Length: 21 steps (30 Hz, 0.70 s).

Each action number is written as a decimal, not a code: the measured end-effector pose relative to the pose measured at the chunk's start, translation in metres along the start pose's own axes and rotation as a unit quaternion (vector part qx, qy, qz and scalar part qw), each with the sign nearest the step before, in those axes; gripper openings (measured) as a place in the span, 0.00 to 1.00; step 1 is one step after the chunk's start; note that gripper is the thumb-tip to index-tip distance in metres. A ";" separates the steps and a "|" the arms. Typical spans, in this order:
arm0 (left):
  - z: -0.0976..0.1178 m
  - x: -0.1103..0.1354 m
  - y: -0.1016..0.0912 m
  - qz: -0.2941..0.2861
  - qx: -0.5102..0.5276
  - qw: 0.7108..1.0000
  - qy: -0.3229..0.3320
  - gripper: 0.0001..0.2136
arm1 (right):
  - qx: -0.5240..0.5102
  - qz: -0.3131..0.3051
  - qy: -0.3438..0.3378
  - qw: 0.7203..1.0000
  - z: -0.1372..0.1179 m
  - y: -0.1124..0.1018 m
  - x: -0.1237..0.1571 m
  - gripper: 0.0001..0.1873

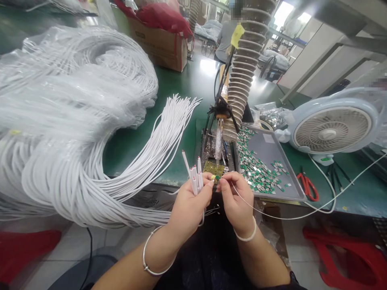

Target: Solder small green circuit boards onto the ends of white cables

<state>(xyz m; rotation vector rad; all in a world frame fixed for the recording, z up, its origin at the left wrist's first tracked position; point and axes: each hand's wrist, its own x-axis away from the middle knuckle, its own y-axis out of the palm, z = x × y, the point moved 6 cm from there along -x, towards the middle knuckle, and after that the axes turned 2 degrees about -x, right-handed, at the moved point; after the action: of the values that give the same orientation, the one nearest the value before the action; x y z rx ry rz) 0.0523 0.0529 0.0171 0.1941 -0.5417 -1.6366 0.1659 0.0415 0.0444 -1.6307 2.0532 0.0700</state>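
Observation:
My left hand [193, 201] is closed around several short white cable ends [195, 177] that stand up from the fist, reddish wire tips showing at some of them. My right hand [237, 197] pinches at a small green and yellow piece [215, 177], with the fingertips of both hands meeting around it. A thin pale wire [272, 216] runs out from the right hand and curves away to the right. Just beyond the fingers, a soldering iron [219, 141] is held pointing down over a yellowish sponge [211, 167].
A big bundle of white cables [81, 169] fills the left side. To the right are a grey tray [281, 155] of small green circuit boards [256, 169], red-handled pliers [310, 187] and a fan [331, 125]. A ribbed hose [244, 68] hangs above the iron.

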 end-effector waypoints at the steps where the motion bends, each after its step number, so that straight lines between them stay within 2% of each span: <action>1: 0.000 0.000 -0.001 0.003 -0.004 1.000 0.001 0.06 | -0.001 0.000 -0.001 1.000 0.000 0.000 0.000 0.03; 8: 0.000 -0.001 -0.001 0.020 -0.025 0.999 -0.002 0.08 | 0.020 -0.005 -0.029 0.999 -0.004 0.000 0.000 0.03; 11: 0.001 -0.001 0.000 0.021 -0.026 0.999 -0.009 0.07 | 0.062 0.002 -0.074 0.995 -0.009 -0.002 0.000 0.04; 14: 0.002 -0.003 0.001 0.022 -0.012 0.999 -0.022 0.07 | 0.095 0.031 -0.138 0.985 -0.013 -0.004 0.003 0.12; 18: 0.005 -0.004 0.002 0.035 -0.002 0.999 -0.021 0.09 | 0.061 0.081 -0.188 0.977 -0.011 -0.007 0.013 0.18; 21: 0.006 -0.005 0.003 0.036 0.003 0.999 -0.023 0.09 | 0.050 0.084 -0.213 0.972 -0.011 -0.006 0.016 0.19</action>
<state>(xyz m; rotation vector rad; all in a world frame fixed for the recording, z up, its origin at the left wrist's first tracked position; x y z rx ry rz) 0.0532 0.0590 0.0233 0.1399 -0.5821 -1.5728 0.1652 0.0214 0.0491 -1.2487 1.8205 0.3413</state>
